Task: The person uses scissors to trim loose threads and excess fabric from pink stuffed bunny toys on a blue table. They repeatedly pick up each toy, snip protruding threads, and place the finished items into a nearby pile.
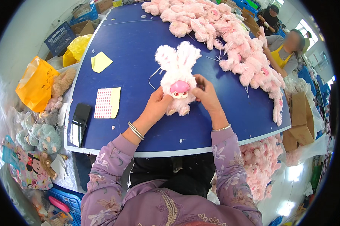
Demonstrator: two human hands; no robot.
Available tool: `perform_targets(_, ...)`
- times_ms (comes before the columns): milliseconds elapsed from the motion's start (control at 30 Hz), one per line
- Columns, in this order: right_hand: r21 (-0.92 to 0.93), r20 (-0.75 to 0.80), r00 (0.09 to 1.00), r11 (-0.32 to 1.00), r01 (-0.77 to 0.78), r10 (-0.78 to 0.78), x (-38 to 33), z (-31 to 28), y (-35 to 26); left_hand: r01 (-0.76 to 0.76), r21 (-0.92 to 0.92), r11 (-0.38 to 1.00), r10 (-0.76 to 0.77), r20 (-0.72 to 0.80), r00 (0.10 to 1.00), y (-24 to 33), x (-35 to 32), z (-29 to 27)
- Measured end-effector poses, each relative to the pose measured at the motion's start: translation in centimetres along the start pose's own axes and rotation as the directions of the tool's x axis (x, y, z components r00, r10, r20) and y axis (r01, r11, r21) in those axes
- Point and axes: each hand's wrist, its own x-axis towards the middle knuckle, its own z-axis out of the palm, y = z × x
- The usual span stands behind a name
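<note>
Left fingers (166,100) and right fingers (200,94) gripping doll (175,77)

Left fingers closed on doll's left side at face height, thumb in front, the rest tucked behind. Right fingers pinching the opposite side, thumb on fur; others curled, dark, partly hidden. Doll between them, face up, pink hair, pale fur, long ears away from the person, feet toward the near edge; can't tell if it touches the blue tabletop (139,67) or sits just above. White tie (151,80) loops out on its left. Bangles (135,130) on left wrist, bracelet (222,128) on right

Left on tabletop: sticker sheet (103,103) with yellow edge, yellow paper (101,62) beyond it, dark phone (79,122) near the corner. Far and right: big pile of pink plush (245,52), white ties sticking out

Off the left edge: orange bag (36,88), yellow bag (80,47), blue crate (59,37), blue-grey plush (45,137). Off the right: co-worker (287,56) in yellow apron behind the pile, open carton (303,113), more pink plush heaped lower down (260,162)
</note>
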Motion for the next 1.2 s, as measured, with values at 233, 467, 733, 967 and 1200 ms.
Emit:
perform_targets(233, -0.069, -0.027, 0.995, 0.993, -0.098, 0.096, 0.7, 0.5, 1.1, 0.200, -0.232, 0.952, -0.205, 0.002, 0.979, 1.7, 0.0, 0.5)
perform_targets(467, 0.008, -0.046, 0.998, 0.999, -0.048, 0.048, 0.3, 1.6, 1.1, 0.222, -0.179, 0.959, -0.228, -0.013, 0.974, 1.0, 0.4, 0.3)
perform_targets(733, 0.632, -0.377, 0.817, 0.524, 0.571, -0.435, -2.7, -8.2, -6.4, 0.180, -0.150, 0.972, -0.184, -0.016, 0.983, 2.1, 0.4, 0.3)
perform_targets(967, -0.599, -0.799, 0.216, 0.771, -0.215, -0.561, -0.7, -23.9, 0.6, 0.255, -0.062, 0.965, -0.252, 0.051, 0.966, 1.9, 0.8, 1.7)
perform_targets(1200, -0.736, -0.636, 0.498, 0.657, -0.162, -0.590, 2.7, -20.6, 5.2, 0.235, -0.034, 0.971, -0.234, 0.027, 0.972, 1.8, 0.8, 1.0)
